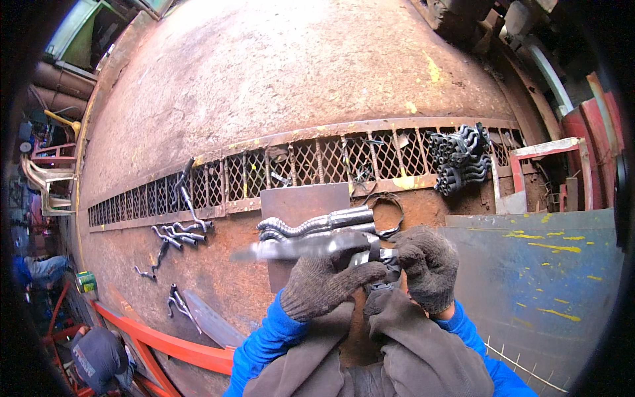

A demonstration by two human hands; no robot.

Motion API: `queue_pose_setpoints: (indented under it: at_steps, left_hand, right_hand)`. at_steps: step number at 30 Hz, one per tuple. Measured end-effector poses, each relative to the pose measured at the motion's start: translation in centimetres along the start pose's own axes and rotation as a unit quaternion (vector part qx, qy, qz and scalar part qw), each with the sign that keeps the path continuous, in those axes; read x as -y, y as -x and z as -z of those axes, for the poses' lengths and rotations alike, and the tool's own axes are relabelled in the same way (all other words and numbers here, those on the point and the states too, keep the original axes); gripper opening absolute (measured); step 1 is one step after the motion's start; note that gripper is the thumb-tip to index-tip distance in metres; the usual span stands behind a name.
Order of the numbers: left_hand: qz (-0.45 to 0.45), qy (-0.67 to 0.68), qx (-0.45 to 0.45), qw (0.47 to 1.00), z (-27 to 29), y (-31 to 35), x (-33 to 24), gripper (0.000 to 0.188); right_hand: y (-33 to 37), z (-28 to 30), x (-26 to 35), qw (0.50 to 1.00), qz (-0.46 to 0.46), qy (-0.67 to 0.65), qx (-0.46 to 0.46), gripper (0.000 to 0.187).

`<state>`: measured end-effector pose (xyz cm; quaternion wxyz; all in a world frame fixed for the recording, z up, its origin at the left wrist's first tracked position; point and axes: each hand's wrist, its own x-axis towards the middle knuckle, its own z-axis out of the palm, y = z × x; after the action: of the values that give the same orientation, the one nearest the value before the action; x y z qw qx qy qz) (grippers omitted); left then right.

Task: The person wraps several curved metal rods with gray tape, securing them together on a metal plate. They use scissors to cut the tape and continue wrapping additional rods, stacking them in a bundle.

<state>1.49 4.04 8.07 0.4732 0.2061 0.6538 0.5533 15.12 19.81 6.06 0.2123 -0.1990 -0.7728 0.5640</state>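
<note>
My left hand [324, 281], in a dark grey knit glove, is closed around a shiny metal pipe [281, 250], whose left end is smeared by motion. At the pipe's right end, my right hand [430, 268], gloved alike, has its fingers curled in. A dark strip and a pale metal piece show between the two hands, but what the right fingers grip is hidden. Just beyond my hands, several shiny bent pipes [324, 221] lie side by side on a flat brown metal plate [301, 198]. A black strap loop [400, 215] lies on the ground beside them.
A rusty floor grate [238, 175] crosses ahead. Dark bent pipes are stacked [461, 159] on its right part; loose ones [178, 235] lie left. A blue-grey sheet [536, 271] is at right, a red beam [178, 337] at lower left, with another person [99, 357] beyond.
</note>
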Motion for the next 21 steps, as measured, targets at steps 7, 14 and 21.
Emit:
queue_pose_setpoints:
  at_steps: [7,14,21]
  left_hand:
    - [0.08,0.161,-0.02,0.984,-0.6,-0.1,-1.2,0.024]
    - [0.139,0.219,-0.006,0.966,-0.6,-0.4,-1.2,0.024]
    - [0.042,0.006,0.001,0.999,-0.4,0.5,-1.1,0.029]
  right_hand:
    - [-0.5,0.7,1.1,0.965,-0.22,-0.132,0.05,0.026]
    - [-1.4,1.6,2.4,0.945,-0.28,-0.152,0.078,0.028]
    - [-2.3,2.7,2.6,0.947,-0.282,-0.105,0.113,0.027]
